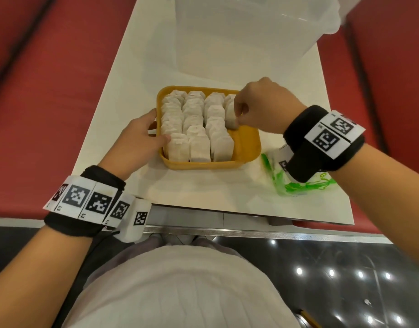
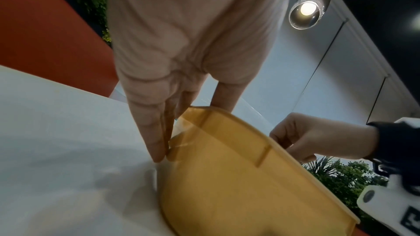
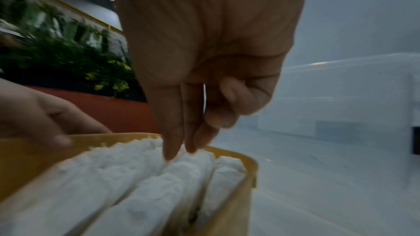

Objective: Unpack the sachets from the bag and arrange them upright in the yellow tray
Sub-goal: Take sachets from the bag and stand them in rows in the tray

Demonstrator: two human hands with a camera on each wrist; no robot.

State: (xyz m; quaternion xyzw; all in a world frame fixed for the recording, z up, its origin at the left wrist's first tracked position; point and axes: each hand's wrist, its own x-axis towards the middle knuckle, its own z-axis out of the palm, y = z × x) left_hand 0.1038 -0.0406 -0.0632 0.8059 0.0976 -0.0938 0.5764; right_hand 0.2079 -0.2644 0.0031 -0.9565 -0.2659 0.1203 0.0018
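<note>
Centre of the head view: yellow tray (image 1: 247, 147) on a white table (image 1: 203, 192), three full rows of upright sachets (image 1: 199, 147) and a short fourth at upper right. Right hand (image 1: 263, 106) pinches a sachet (image 1: 231, 114) in that fourth row. Left hand (image 1: 137, 136), fingers straight, rests against the tray's left wall. Bag (image 1: 296, 181) lies lower right, under the right wrist.

Looks like a café or restaurant seating area, not a home. Long white table (image 1: 211, 197) w/ red padded bench seats (image 1: 50, 95) on both sides, left & right. Glossy dark floor (image 1: 345, 275) near the person reflects rows of ceiling spots. Hanging glass pendant lamp (image 2: 309, 7) overhead, indoor greenery (image 3: 68, 56) along the far left wall.
</note>
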